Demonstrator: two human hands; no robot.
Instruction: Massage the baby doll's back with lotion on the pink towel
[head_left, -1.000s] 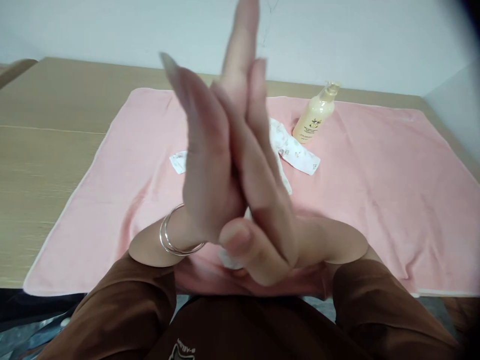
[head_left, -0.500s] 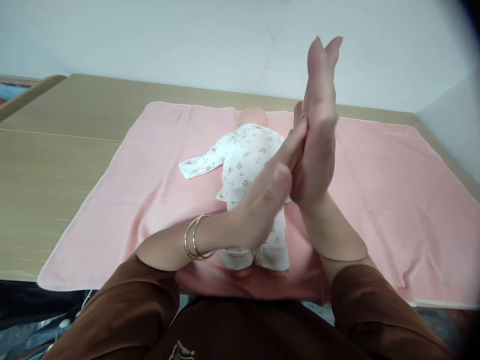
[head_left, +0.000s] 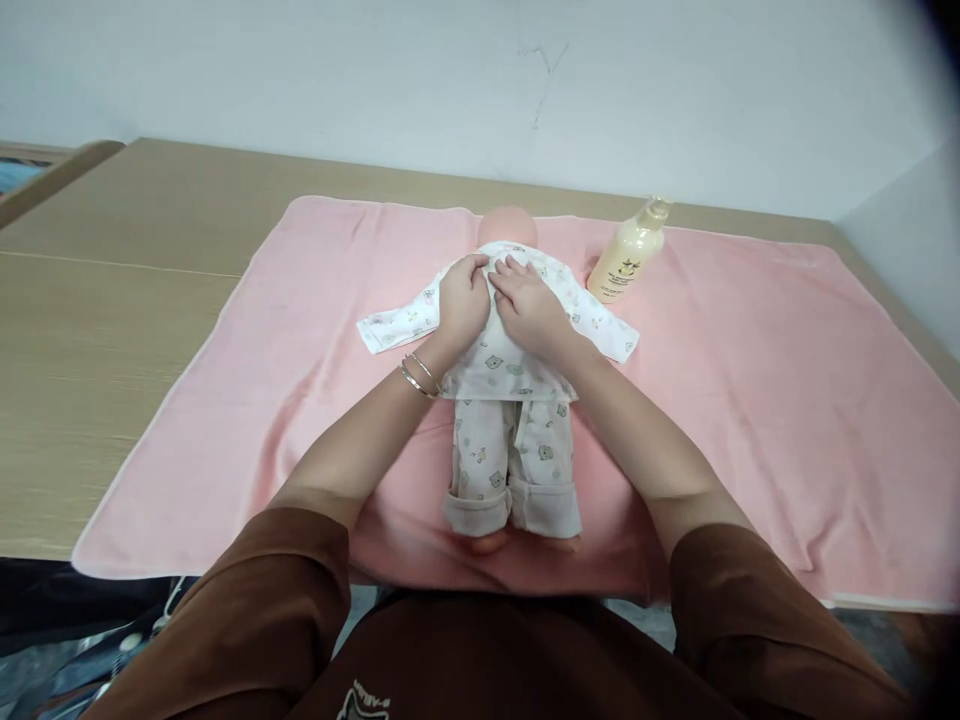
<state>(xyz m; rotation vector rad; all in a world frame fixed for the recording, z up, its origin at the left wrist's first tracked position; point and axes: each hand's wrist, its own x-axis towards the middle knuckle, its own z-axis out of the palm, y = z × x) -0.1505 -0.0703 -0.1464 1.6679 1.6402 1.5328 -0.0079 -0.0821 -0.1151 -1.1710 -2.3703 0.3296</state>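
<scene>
A baby doll (head_left: 517, 380) in a white printed top and trousers lies on a pink blanket (head_left: 300, 300), its head at the far end and its feet towards me. My left hand (head_left: 465, 298) rests on the left of the doll's upper body, with the fingers partly hidden behind the hand. Beside it, my right hand (head_left: 529, 303) lies flat on the top, fingers stretched out and slightly apart. Neither hand appears to hold anything. Two thin bangles (head_left: 421, 376) circle my left wrist.
A pump bottle (head_left: 628, 255) of pale yellow stands on the blanket, right of the doll's head. The wooden table (head_left: 112, 330) shows on the left. A white wall (head_left: 375, 90) rises behind it, and a wooden rail (head_left: 67, 180) stands at the far left.
Both hands, pressed palm to palm in the air before, have come down and parted onto the doll's upper body. The pump bottle and the doll's right-side sleeve are now uncovered.
</scene>
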